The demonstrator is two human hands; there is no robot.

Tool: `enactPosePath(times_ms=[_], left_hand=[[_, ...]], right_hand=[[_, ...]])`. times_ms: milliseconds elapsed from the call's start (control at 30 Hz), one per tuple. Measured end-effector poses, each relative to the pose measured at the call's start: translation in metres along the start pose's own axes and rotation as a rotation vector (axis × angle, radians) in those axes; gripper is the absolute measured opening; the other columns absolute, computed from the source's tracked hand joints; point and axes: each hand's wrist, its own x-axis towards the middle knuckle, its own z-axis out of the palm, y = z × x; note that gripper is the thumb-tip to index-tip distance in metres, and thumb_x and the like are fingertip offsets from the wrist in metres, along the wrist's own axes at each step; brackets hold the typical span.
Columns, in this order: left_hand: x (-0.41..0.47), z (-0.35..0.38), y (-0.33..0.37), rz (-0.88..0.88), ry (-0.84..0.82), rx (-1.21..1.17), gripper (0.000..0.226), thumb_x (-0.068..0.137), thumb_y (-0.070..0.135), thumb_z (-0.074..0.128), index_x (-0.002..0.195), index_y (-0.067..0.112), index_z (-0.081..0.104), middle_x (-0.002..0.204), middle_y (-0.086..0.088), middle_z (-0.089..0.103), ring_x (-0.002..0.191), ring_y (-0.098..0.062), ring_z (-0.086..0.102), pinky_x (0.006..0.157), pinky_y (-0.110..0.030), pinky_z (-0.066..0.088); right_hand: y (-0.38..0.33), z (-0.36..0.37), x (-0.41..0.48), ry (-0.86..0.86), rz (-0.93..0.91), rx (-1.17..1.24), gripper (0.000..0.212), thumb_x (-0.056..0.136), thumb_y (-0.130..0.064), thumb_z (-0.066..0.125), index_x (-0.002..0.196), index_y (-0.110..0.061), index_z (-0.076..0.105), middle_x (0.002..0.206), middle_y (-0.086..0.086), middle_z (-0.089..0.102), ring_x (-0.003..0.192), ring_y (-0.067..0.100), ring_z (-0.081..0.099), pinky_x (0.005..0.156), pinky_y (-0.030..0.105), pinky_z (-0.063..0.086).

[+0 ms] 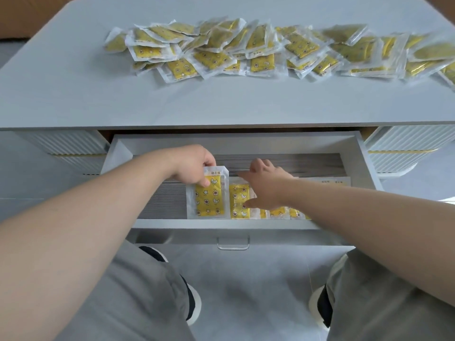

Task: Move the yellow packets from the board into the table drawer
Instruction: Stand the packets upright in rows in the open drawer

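The pale grey table (pixel 221 104) fills the upper half of what I see, and the drawer (pixel 364 153) under its front edge stands pulled out toward me, with a striped grey bottom and a clear handle (pixel 233 243) on its front. A long, loose pile of yellow packets (pixel 246 50) lies across the far part of the table top, well apart from both my hands; they overlap too much for me to count, but there are dozens. Both hands are down in the drawer. My left hand (pixel 194 166) has its fingers curled and pinches the top edge of one packet (pixel 209 195), which stands nearly upright at the left end of a row of packets (pixel 238 200) lined along the drawer's near side. My right hand (pixel 266 185) is spread, its fingers fairly straight, resting on that row just to the right of the held packet and gripping nothing. One packet of the row shows plainly beside the held one; the rest are partly hidden under my right arm, so I cannot count them. Below the drawer are my two grey trouser legs (pixel 138 291), two dark shoes with white soles (pixel 192 299), and a grey floor (pixel 246 291).
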Motion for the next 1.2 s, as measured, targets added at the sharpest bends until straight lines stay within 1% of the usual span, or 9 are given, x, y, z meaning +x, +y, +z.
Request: enactPosePath(times_ms=[133,267,400,600,867,967,1067,1133,1200], left_hand=[[0.008,0.009,0.004,0.005,-0.017,-0.063,0.02,0.091,0.02,0.075,0.107,0.023,0.063,0.101,0.005,0.069,0.095,-0.018,0.065,0.081,-0.032,0.052],[0.016,0.015,0.006,0.001,-0.025,-0.097,0.021,0.09,0.021,0.075,0.106,0.023,0.062,0.108,0.002,0.07,0.101,-0.02,0.067,0.087,-0.036,0.055],[0.025,0.022,0.006,0.001,-0.019,-0.126,0.021,0.088,0.023,0.077,0.097,0.027,0.059,0.104,0.004,0.07,0.095,-0.017,0.066,0.073,-0.027,0.049],[0.042,0.037,0.009,0.008,0.077,0.037,0.039,0.083,0.029,0.081,0.116,0.021,0.062,0.11,0.003,0.061,0.098,-0.019,0.06,0.075,-0.029,0.047],[0.046,0.044,0.011,-0.008,0.164,0.36,0.049,0.078,0.045,0.08,0.113,0.026,0.052,0.113,0.004,0.057,0.102,-0.021,0.058,0.079,-0.035,0.05],[0.041,0.041,0.023,-0.024,0.18,0.463,0.049,0.081,0.044,0.079,0.117,0.021,0.053,0.108,0.002,0.059,0.097,-0.022,0.061,0.075,-0.034,0.051],[0.035,0.031,0.04,-0.101,0.068,0.525,0.045,0.088,0.042,0.075,0.119,0.018,0.054,0.099,0.004,0.058,0.09,-0.02,0.062,0.069,-0.032,0.053],[0.03,0.016,0.054,-0.133,-0.019,0.504,0.045,0.09,0.045,0.071,0.12,0.015,0.057,0.098,0.004,0.059,0.092,-0.021,0.062,0.072,-0.033,0.054],[0.021,-0.005,0.063,-0.096,-0.008,0.424,0.045,0.09,0.049,0.069,0.117,0.013,0.063,0.1,0.002,0.067,0.095,-0.022,0.067,0.077,-0.034,0.057]], right_hand=[[0.001,0.002,0.001,0.028,0.072,-0.078,0.094,0.078,-0.081,0.056,0.152,-0.029,0.028,0.142,0.011,0.034,0.131,0.032,0.037,0.1,0.045,0.042],[0.002,0.001,0.0,0.012,0.106,-0.058,0.097,0.075,-0.085,0.055,0.15,-0.028,0.032,0.142,0.01,0.036,0.131,0.031,0.036,0.102,0.046,0.04],[0.005,-0.007,-0.006,-0.028,0.105,-0.047,0.079,0.084,-0.071,0.057,0.147,-0.026,0.039,0.145,0.011,0.037,0.134,0.032,0.034,0.105,0.048,0.038],[0.012,-0.017,-0.02,0.007,0.107,0.054,0.056,0.095,-0.045,0.055,0.146,-0.025,0.043,0.145,0.012,0.04,0.134,0.033,0.035,0.106,0.048,0.037],[0.016,-0.037,-0.03,0.073,0.046,0.071,0.046,0.097,-0.04,0.052,0.139,-0.021,0.05,0.139,0.01,0.046,0.129,0.031,0.041,0.104,0.046,0.039],[0.013,-0.049,-0.031,0.107,0.028,0.113,0.037,0.094,-0.025,0.052,0.13,-0.022,0.056,0.13,0.006,0.053,0.115,0.028,0.054,0.093,0.042,0.052],[0.013,-0.064,-0.033,0.139,0.039,0.163,0.036,0.088,-0.007,0.047,0.116,-0.021,0.063,0.114,0.002,0.062,0.094,0.024,0.065,0.078,0.041,0.061],[0.016,-0.073,-0.033,0.206,0.057,0.189,0.032,0.085,-0.002,0.044,0.099,-0.02,0.066,0.099,0.001,0.066,0.084,0.024,0.066,0.073,0.041,0.062],[0.021,-0.08,-0.033,0.291,0.072,0.241,0.027,0.084,-0.003,0.043,0.079,-0.024,0.059,0.087,0.0,0.067,0.078,0.023,0.065,0.069,0.039,0.061]])
